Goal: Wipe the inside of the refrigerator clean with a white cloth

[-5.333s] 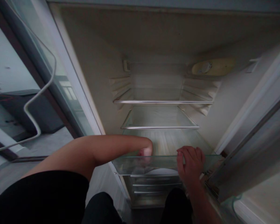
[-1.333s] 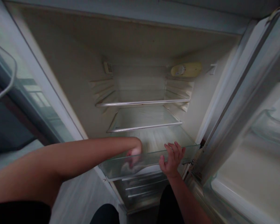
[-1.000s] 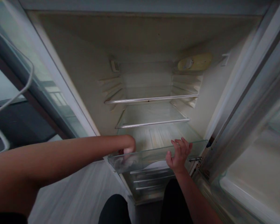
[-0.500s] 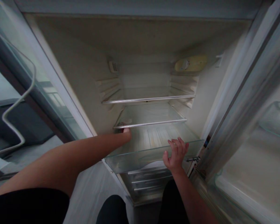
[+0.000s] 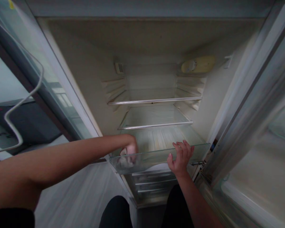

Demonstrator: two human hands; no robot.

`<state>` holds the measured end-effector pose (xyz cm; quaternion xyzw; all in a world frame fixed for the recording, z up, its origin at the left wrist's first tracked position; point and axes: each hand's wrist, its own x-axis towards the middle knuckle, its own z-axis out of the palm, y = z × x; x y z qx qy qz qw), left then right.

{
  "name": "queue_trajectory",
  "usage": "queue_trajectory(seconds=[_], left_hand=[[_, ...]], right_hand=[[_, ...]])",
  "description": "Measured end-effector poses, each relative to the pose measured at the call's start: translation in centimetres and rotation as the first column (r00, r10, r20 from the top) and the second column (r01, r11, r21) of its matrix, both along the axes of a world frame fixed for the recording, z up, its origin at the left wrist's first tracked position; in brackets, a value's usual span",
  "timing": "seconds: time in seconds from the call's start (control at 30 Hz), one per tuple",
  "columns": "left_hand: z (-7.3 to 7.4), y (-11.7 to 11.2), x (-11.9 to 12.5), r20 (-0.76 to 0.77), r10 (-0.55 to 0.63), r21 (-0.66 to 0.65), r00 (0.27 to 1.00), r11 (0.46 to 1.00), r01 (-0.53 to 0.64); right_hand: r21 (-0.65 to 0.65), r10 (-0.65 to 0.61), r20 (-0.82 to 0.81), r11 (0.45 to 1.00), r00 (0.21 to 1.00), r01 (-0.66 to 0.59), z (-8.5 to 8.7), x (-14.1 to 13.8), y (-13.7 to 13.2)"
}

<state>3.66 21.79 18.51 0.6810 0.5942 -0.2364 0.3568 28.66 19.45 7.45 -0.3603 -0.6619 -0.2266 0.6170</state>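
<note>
The left hand (image 5: 132, 148) reaches into a refrigerator (image 5: 154, 11), behind the left end of a clear front panel (image 5: 152, 157), with its wrist bent sharply downward. Its fingers are curled closed around a crumpled whitish cloth (image 5: 126, 161), which bunches out beneath and to the left of them, partly above the panel's top edge and partly seen through the panel. The fingertips are too hidden to tell how tightly they grip. The right hand (image 5: 180, 158), well apart from the cloth, is at the panel's right half; its fingers are spread and loosely bent, tips at the top edge and thumb held away from them, not closed round anything. Above both hands sit an upper glass shelf (image 5: 154, 95) and a lower glass shelf (image 5: 156, 115); to the right stands the open refrigerator door (image 5: 256, 158).
</note>
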Motion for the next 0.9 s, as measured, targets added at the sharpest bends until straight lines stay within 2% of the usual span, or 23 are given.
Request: queue_trajectory(seconds=[0.07,0.13,0.23,0.3,0.4,0.5,0.7,0.83,0.9], left_hand=[[1.5,-0.6,0.3,-0.04,-0.002,-0.13,0.999,0.992,-0.003],[3.0,-0.8,1.3,-0.013,0.001,-0.186,1.0,0.983,-0.004],[4.4,-0.7,3.6,0.147,-0.002,-0.131,0.989,0.991,0.021],[4.6,-0.4,5.4,0.238,-0.016,-0.038,0.971,0.999,0.026],[3.9,0.4,7.9,0.309,-0.041,0.076,0.95,0.997,0.018],[2.8,1.3,10.0,0.413,-0.076,0.094,0.908,0.995,0.04],[0.3,3.2,13.5,0.575,-0.083,-0.005,0.814,0.994,0.105],[-1.9,4.4,14.1,0.681,-0.089,-0.075,0.727,0.979,0.19],[-3.2,5.1,14.1,0.741,-0.038,-0.134,0.671,0.97,0.202]], right_hand=[[-0.002,-0.001,-0.009,1.0,1.0,0.001,0.0,-0.1,0.0],[-0.006,-0.001,-0.01,1.0,1.0,0.001,0.0,-0.2,0.0],[-0.004,-0.002,-0.01,1.0,1.0,0.002,-0.1,-0.2,0.1],[-0.008,-0.003,-0.011,1.0,1.0,0.003,-0.1,-0.1,0.1],[0.0,-0.005,0.001,1.0,1.0,0.005,-0.2,-0.1,0.2],[0.02,-0.012,-0.003,1.0,1.0,0.012,-0.3,-0.1,0.3],[0.033,-0.027,-0.01,0.999,1.0,0.027,-0.4,-0.2,0.4],[0.044,-0.021,-0.011,0.999,1.0,0.022,-0.4,-0.2,0.4],[0.063,-0.009,-0.011,0.998,1.0,0.01,-0.5,-0.2,0.4]])
